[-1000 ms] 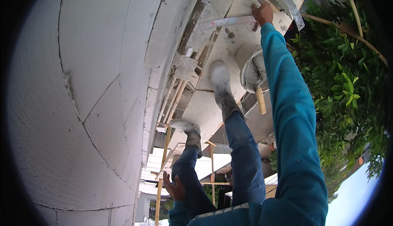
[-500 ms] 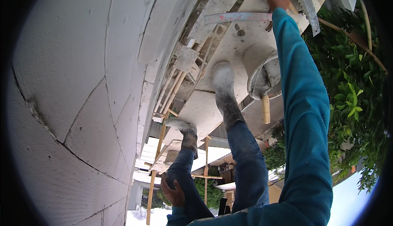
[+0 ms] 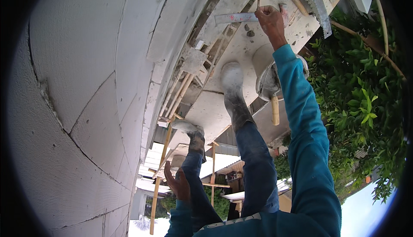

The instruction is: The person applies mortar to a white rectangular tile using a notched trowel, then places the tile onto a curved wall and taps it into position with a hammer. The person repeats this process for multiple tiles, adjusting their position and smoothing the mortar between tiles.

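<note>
My right arm in its teal long sleeve stretches straight out, and my right hand (image 3: 270, 18) is curled into a closed grip. My left hand (image 3: 177, 183) hangs low beside my thigh, fingers loosely spread, holding nothing.

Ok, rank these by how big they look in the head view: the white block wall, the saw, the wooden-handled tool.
1. White block wall, by far the largest.
2. Saw.
3. Wooden-handled tool, though its visible handle looks close in size to the saw.

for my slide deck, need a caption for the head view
Right hand grips a flat metal ruler on the scaffold board; left hand open.
</note>
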Action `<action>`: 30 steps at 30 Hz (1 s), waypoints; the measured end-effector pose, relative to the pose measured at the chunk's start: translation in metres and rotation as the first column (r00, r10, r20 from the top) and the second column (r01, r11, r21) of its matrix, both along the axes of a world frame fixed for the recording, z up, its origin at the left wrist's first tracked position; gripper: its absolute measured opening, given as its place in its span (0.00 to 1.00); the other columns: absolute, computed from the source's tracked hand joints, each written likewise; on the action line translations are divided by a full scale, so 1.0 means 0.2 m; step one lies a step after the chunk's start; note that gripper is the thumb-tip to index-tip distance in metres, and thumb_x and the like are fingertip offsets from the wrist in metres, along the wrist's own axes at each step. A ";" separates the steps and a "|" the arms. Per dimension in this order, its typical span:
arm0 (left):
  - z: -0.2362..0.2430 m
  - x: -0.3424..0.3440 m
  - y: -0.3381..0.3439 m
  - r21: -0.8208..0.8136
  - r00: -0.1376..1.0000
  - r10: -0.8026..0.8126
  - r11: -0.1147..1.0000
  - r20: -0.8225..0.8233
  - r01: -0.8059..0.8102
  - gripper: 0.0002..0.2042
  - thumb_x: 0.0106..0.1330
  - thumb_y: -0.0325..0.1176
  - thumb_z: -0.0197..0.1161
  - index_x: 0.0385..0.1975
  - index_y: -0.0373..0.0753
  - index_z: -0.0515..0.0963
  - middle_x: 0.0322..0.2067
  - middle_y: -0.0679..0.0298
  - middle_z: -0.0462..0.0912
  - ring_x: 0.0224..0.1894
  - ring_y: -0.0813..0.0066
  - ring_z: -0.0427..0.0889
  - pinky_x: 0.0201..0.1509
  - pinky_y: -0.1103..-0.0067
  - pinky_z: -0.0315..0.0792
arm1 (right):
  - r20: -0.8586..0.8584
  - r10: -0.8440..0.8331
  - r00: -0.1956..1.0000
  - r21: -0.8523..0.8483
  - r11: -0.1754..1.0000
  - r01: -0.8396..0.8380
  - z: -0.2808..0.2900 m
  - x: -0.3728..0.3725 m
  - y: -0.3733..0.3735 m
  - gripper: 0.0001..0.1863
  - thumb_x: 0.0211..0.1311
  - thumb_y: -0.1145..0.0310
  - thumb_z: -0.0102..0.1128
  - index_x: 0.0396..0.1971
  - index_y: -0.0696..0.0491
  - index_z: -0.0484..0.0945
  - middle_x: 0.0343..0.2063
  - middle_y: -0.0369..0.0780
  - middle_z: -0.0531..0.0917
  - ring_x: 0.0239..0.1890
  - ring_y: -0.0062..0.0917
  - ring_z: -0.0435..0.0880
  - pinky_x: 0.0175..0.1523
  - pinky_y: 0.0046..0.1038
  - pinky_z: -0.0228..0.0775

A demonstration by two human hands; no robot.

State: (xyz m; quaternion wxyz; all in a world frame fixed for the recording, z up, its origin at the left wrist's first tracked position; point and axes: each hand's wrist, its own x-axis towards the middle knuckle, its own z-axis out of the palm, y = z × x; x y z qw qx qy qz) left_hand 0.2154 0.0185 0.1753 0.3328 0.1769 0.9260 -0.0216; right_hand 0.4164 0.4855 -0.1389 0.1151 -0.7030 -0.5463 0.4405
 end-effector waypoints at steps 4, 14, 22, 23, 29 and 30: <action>-0.36 -0.08 0.51 0.262 0.892 0.135 0.927 0.432 -0.268 0.21 0.67 0.36 0.57 0.57 0.31 0.70 0.50 0.54 0.78 0.51 0.64 0.78 0.51 0.72 0.74 | -0.350 0.165 0.922 -0.209 0.946 -0.248 0.47 -0.27 -0.52 0.12 0.50 0.68 0.63 0.33 0.58 0.77 0.25 0.39 0.81 0.26 0.22 0.78 0.34 0.25 0.71; -0.68 -0.05 0.98 0.347 0.739 0.277 0.746 0.614 -0.569 0.18 0.66 0.41 0.62 0.44 0.30 0.77 0.29 0.65 0.81 0.31 0.81 0.78 0.35 0.83 0.74 | -0.593 0.390 0.705 -0.193 0.781 -0.594 0.71 -0.38 -0.96 0.12 0.52 0.67 0.63 0.34 0.55 0.76 0.27 0.41 0.80 0.31 0.28 0.80 0.37 0.32 0.72; -0.56 -0.15 0.51 0.223 0.658 0.436 0.703 0.615 -0.675 0.14 0.67 0.37 0.59 0.44 0.32 0.77 0.33 0.64 0.80 0.34 0.80 0.78 0.40 0.80 0.77 | -0.467 -0.547 0.695 -0.580 0.783 0.226 -0.11 -0.27 -0.55 0.34 0.61 0.53 0.61 0.52 0.69 0.66 0.44 0.53 0.76 0.41 0.35 0.81 0.46 0.31 0.78; -0.54 -0.16 0.43 0.183 0.649 0.462 0.712 0.605 -0.678 0.14 0.67 0.37 0.58 0.44 0.32 0.77 0.34 0.64 0.79 0.34 0.79 0.78 0.40 0.80 0.77 | -0.454 -0.612 0.648 -0.627 0.736 0.255 -0.16 -0.31 -0.51 0.37 0.62 0.52 0.60 0.56 0.70 0.62 0.46 0.55 0.74 0.44 0.38 0.80 0.47 0.32 0.78; -0.48 -0.15 0.04 0.058 0.577 0.554 0.689 0.600 -0.722 0.16 0.67 0.38 0.58 0.46 0.32 0.76 0.35 0.62 0.79 0.36 0.76 0.78 0.43 0.77 0.78 | -0.529 -0.781 0.333 -0.604 0.622 0.499 -0.34 -0.50 -0.32 0.35 0.66 0.53 0.55 0.61 0.63 0.57 0.53 0.56 0.68 0.52 0.47 0.75 0.49 0.44 0.80; -0.47 -0.15 -0.02 0.042 0.571 0.564 0.689 0.597 -0.724 0.16 0.67 0.38 0.58 0.46 0.32 0.76 0.35 0.62 0.79 0.36 0.76 0.78 0.43 0.77 0.78 | -0.531 -0.794 0.297 -0.596 0.599 0.535 -0.34 -0.52 -0.32 0.31 0.66 0.55 0.54 0.58 0.62 0.60 0.52 0.55 0.69 0.51 0.47 0.76 0.48 0.45 0.81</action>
